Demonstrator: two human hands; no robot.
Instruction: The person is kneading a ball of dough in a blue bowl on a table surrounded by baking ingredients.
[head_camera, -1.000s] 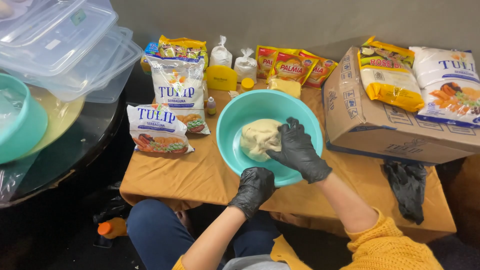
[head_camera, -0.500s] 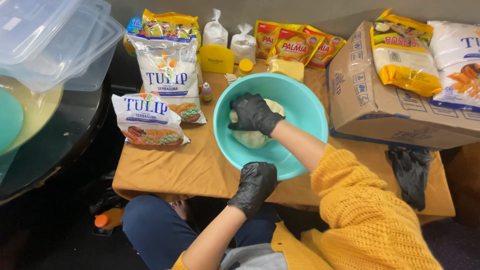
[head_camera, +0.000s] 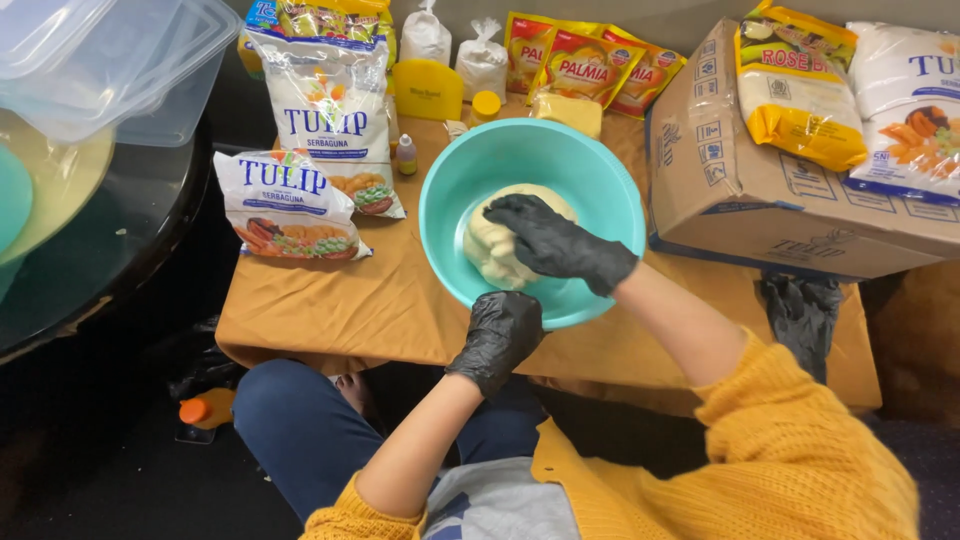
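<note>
Head view. Compared with half a second ago, the right hand in a black glove (head_camera: 560, 243) sits lower and more toward 3 o'clock on the pale, lumpy ball of dough (head_camera: 497, 247); a second ago it lay at the dough's right edge. It now presses down flat, fingers spread and curled over the top of the lump, gripping nothing else. Judgement: kneading continues, the dough being pushed and turned, not yet smooth.

The left hand in a black glove (head_camera: 500, 335) clamps the near rim of the round teal plastic bowl (head_camera: 590, 180) at 6 o'clock, fingers folded over the edge, same hold as before; bowl position on the orange-brown tablecloth (head_camera: 340, 300) is unchanged.

Dough: cream-coloured, ridged with finger marks, one cohesive mass at bowl centre, slightly toward 9 o'clock. Bowl wall around it looks clean.

Surroundings: white flour bags (head_camera: 300, 200) at 9 to 10 o'clock of the bowl; brown cardboard box (head_camera: 740, 190) at 3 o'clock.
</note>
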